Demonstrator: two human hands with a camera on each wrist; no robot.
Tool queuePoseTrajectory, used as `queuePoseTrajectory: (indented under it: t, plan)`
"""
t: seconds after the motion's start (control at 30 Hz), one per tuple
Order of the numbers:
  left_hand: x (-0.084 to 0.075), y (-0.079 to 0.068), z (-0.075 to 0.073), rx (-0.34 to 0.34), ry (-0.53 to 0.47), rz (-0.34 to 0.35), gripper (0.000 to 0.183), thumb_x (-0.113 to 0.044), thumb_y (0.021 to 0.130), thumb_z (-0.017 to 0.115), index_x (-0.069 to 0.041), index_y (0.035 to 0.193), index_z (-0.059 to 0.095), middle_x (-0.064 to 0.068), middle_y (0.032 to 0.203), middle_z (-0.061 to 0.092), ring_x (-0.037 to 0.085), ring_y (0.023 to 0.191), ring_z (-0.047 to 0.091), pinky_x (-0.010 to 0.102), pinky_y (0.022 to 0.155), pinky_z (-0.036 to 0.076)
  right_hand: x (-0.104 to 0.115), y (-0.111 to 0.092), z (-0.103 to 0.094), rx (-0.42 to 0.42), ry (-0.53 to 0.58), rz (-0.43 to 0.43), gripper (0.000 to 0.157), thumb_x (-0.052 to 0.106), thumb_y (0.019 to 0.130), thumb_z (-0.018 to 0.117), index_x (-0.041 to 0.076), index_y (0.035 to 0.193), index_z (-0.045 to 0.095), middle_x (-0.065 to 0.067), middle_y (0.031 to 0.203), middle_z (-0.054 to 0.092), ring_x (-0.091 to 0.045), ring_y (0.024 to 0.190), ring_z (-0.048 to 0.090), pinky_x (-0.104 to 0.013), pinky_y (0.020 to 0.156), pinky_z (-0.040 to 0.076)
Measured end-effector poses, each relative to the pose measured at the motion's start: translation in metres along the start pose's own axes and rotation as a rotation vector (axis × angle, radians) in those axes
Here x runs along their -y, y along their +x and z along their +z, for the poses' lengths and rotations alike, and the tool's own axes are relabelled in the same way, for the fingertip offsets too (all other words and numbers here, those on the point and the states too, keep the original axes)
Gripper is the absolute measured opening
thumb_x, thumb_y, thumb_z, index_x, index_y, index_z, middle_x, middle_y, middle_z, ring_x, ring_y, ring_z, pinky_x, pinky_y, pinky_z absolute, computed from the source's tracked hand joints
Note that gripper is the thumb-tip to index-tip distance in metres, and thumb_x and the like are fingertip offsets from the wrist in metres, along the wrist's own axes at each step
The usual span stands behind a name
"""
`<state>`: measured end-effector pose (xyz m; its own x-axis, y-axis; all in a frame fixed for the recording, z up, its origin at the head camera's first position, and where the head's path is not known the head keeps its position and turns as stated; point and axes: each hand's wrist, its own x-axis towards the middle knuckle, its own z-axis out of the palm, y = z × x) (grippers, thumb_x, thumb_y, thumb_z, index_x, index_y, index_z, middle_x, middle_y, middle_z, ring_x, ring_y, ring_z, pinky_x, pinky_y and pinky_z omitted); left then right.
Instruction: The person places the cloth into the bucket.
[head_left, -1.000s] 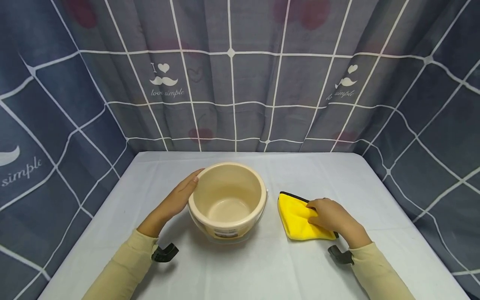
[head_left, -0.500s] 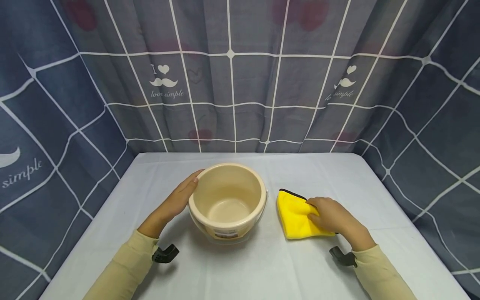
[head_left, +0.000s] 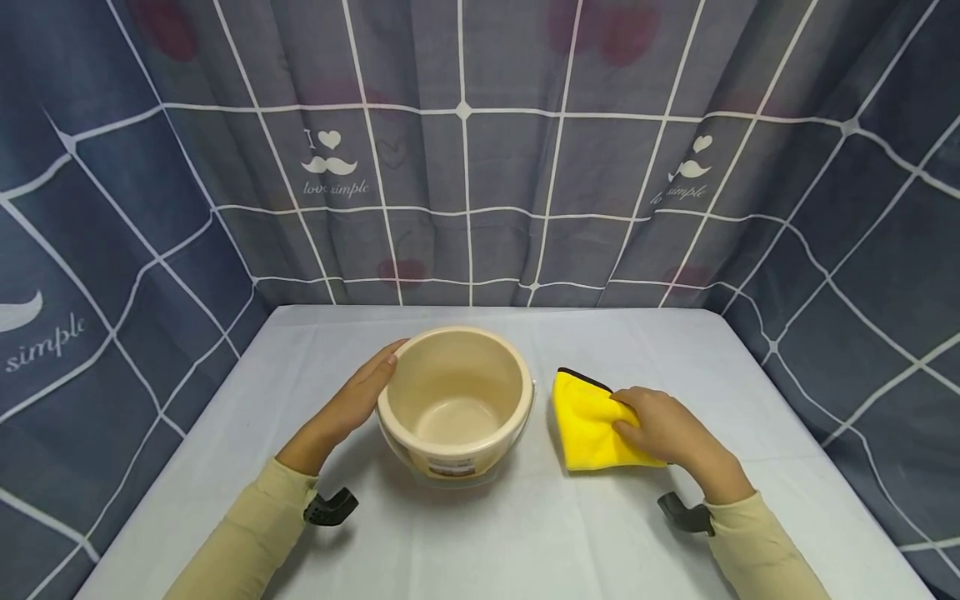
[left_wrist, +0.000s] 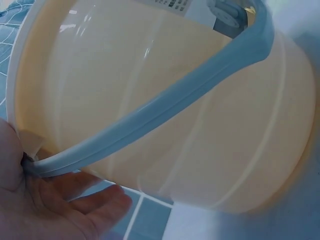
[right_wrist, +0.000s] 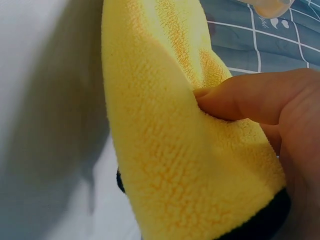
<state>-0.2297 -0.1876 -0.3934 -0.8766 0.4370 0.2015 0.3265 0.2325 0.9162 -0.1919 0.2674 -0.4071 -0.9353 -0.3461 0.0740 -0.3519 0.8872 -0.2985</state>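
A cream plastic bucket (head_left: 457, 392) stands upright on the table with its mouth facing up. My left hand (head_left: 356, 396) rests against its left side, thumb at the rim and fingers along the outer wall. Beside that hand, in the left wrist view, the bucket's handle (left_wrist: 150, 115) hangs slanted down across the outside. To the right of the bucket my right hand (head_left: 663, 425) pinches a folded yellow cloth (head_left: 592, 425) with black edging. The right wrist view shows the thumb pressed into the fleecy cloth (right_wrist: 160, 135), and its shadow falls on the table surface.
White cloth covers the table (head_left: 495, 550). Dark grey-blue checked curtains (head_left: 510, 167) enclose it at the back and both sides. A printed label (head_left: 452, 467) is on the bucket's near side.
My right hand has lifted the yellow cloth slightly and shifted it a little away from me, toward the back of the table. The left hand and the bucket have stayed in place.
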Motion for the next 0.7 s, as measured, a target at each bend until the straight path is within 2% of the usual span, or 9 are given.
queuePoseTrajectory:
  t: [0.2,0.7]
  plan:
    - [0.001,-0.001,0.001,-0.004,-0.005,-0.007,0.054,-0.029,0.113,0.024,0.002,0.157,0.029,0.022,0.161,0.03,0.038,0.15,0.02,0.057,0.12,0.012,0.002,-0.001,-0.002,-0.062,0.005,-0.051,0.037,0.014,0.089,0.075,-0.005,0.12,0.067,-0.015,0.111,0.07,-0.036,0.101,0.065,-0.058,0.093,0.05]
    - [0.001,-0.001,0.001,-0.011,-0.003,-0.009,0.054,-0.029,0.113,0.024,0.002,0.158,0.028,0.022,0.161,0.029,0.038,0.151,0.02,0.057,0.121,0.011,0.012,-0.003,-0.013,-0.148,0.034,-0.097,0.032,0.011,0.088,0.075,-0.001,0.117,0.069,-0.012,0.108,0.071,-0.031,0.096,0.066,-0.054,0.089,0.052]
